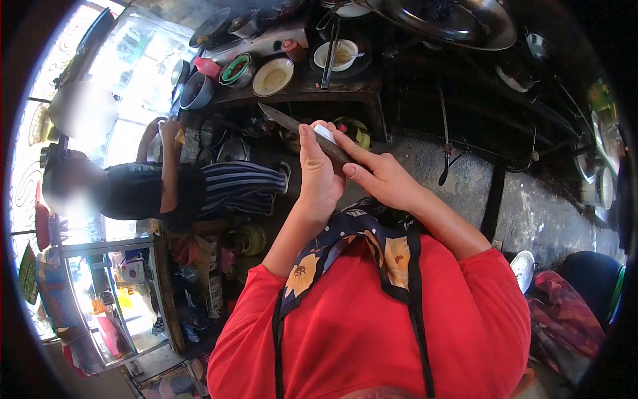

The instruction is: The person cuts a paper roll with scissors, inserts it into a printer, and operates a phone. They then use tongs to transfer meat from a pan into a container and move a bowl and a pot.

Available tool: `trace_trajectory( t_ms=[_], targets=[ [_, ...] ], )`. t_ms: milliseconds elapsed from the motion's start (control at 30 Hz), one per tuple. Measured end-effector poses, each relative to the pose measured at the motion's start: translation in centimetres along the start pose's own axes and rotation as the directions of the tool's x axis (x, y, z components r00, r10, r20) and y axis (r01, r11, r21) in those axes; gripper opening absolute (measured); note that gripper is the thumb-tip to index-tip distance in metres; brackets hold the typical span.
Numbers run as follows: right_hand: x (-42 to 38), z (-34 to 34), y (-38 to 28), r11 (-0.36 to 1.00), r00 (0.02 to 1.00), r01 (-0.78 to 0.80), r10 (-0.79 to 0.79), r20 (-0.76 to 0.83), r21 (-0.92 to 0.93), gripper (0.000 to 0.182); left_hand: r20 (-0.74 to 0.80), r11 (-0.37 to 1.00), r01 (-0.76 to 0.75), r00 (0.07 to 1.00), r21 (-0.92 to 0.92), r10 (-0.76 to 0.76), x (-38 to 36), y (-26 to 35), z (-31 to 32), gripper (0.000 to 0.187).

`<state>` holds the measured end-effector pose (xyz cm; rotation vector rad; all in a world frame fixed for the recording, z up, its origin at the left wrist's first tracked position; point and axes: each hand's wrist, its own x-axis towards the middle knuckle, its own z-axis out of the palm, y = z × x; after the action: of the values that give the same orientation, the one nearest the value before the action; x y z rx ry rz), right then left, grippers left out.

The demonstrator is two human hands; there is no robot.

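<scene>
My right hand [389, 178] is closed around the handle of a kitchen knife [280, 120], index finger stretched along it. The long grey blade points up and to the left, past my left hand. A small white block [324, 135] with a flat, bright face lies against the knife at the fingers of my left hand [319, 169]. That hand is turned palm inward with its thumb up, its fingers curled behind the block and partly hidden. Below both hands hangs a dark apron [302, 272] with yellow flowers, over a red shirt.
A co-worker [166, 189] in striped trousers stands at the left, hands raised near a counter. On the counter are a shallow bowl [273, 77], a white bowl [343, 56] and a grey pot [197, 91]. A large wok [452, 23] sits at the top. A glass cabinet [109, 299] stands lower left.
</scene>
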<state>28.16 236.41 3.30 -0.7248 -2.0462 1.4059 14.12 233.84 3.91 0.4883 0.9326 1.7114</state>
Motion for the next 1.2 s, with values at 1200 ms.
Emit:
trace_trajectory(
  t_ms=[1200],
  targets=[
    [1.1, -1.1, 0.4, 0.973, 0.989, -0.139, 0.146, 0.025, -0.186, 0.051, -0.015, 0.999, -0.019, 1.0, -0.033, 0.019, 1.5, -1.3, 0.3, 0.053]
  ],
)
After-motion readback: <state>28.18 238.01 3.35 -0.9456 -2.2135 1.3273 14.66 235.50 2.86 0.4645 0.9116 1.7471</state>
